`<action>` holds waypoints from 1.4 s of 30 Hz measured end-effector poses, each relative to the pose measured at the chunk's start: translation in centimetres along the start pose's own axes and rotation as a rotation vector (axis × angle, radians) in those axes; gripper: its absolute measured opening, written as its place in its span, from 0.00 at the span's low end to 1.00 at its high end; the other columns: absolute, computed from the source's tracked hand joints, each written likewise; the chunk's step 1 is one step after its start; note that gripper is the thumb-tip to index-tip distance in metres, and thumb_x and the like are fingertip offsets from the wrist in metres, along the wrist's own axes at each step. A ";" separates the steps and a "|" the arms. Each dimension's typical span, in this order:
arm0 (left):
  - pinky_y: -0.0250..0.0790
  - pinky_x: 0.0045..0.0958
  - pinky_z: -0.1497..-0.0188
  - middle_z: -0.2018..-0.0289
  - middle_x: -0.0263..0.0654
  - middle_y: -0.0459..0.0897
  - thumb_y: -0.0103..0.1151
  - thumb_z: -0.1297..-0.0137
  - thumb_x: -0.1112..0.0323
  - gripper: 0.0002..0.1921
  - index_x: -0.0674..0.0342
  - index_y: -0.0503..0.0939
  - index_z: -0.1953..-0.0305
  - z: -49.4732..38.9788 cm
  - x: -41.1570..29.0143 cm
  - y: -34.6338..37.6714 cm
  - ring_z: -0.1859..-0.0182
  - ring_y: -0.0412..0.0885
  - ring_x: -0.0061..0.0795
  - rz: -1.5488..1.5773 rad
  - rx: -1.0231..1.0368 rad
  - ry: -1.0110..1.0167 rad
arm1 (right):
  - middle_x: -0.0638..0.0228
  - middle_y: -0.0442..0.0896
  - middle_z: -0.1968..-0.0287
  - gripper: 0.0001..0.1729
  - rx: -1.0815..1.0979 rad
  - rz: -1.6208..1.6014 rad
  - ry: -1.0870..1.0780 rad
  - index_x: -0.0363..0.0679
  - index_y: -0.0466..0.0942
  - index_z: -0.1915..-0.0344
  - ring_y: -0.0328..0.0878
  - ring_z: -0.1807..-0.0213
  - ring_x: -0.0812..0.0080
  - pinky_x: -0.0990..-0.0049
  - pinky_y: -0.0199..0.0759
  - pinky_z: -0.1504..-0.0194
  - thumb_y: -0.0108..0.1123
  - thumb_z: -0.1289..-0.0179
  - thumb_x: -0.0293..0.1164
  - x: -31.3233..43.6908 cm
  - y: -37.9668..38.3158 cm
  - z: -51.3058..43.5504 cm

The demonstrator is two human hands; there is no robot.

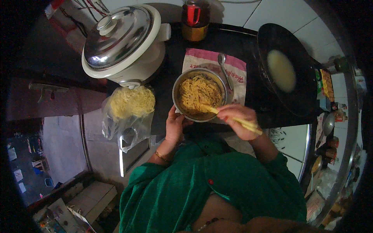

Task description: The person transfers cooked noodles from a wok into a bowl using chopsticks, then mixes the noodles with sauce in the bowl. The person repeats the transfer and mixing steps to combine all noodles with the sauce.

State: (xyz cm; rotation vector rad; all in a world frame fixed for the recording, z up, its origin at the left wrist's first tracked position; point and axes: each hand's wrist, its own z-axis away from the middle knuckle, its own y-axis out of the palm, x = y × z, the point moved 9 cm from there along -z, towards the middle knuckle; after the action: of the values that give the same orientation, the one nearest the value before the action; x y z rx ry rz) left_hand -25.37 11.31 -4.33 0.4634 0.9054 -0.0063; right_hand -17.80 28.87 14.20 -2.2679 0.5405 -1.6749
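A round metal bowl (223,87) of sauced noodles (198,93) rests on a cloth with a pink border (201,55). My left hand (174,123) holds the bowl's rim at its lower left. In my right hand (240,121) are pale yellow chopsticks (211,109), their tips down in the noodles. A metal spoon (224,70) lies on the cloth, right of the bowl. Left of the bowl, a clear plastic bag (128,131) holds plain yellow noodles (132,102).
A white electric cooker (140,64) with a metal lid stands at the back left. Behind the cloth is a jar (195,20) with a red item. To the right sits a dark wok (303,87) holding pale liquid (281,71). Shelves with bottles line the far right.
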 end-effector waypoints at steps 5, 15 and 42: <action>0.77 0.27 0.66 0.60 0.42 0.75 0.45 0.38 0.77 0.28 0.59 0.54 0.36 -0.2 0.2 0.0 0.64 0.79 0.30 0.004 0.015 0.007 | 0.60 0.80 0.61 0.11 0.178 -0.020 -0.285 0.39 0.78 0.60 0.79 0.58 0.65 0.72 0.74 0.58 0.62 0.46 0.24 -0.5 6.5 -0.3; 0.75 0.29 0.67 0.56 0.41 0.75 0.46 0.40 0.78 0.28 0.58 0.55 0.37 -0.9 0.5 -0.4 0.63 0.78 0.31 -0.114 0.038 0.046 | 0.59 0.80 0.61 0.12 -0.055 0.220 -0.339 0.37 0.75 0.55 0.79 0.61 0.64 0.74 0.72 0.59 0.51 0.37 0.28 -3.2 1.7 -3.1; 0.76 0.30 0.67 0.58 0.41 0.73 0.45 0.41 0.79 0.28 0.60 0.57 0.38 -0.1 -0.4 0.0 0.62 0.78 0.33 -0.130 -0.049 0.016 | 0.59 0.78 0.59 0.07 -0.120 -0.402 0.257 0.32 0.74 0.62 0.76 0.58 0.70 0.74 0.71 0.54 0.48 0.37 0.22 -10.9 2.5 -2.7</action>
State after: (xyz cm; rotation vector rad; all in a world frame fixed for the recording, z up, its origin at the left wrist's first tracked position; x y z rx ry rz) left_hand -25.71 11.23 -4.05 0.3590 0.9478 -0.0993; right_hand -23.54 31.53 4.64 -2.3787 0.2505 -2.2004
